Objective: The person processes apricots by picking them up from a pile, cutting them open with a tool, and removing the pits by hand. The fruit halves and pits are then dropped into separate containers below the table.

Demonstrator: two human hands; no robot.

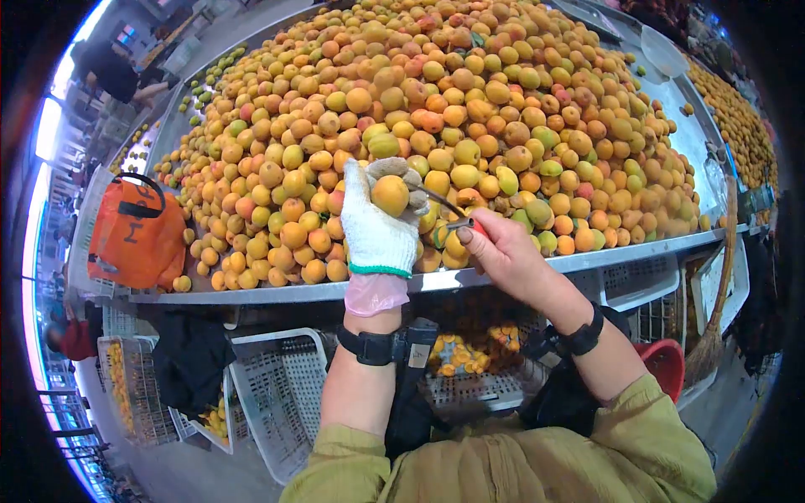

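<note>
My left hand (381,222), in a white knit glove with a green cuff over pink plastic, is closed around an orange-yellow apricot (390,195). The glove's fingers look soiled. My right hand (507,256) is bare and grips a thin curved knife (444,204) by its handle. Its dark blade reaches left toward the apricot; whether the tip touches the fruit cannot be made out. Both hands are over the near edge of a large heap of apricots (503,126), which is piled on a metal table (302,293).
An orange bag (138,230) with a black handle stands at the table's left end. White plastic crates (281,394) and halved apricots (457,356) are below the table edge. A broom (717,327) leans at right, near a red basin (664,369). Another person (109,71) is at far left.
</note>
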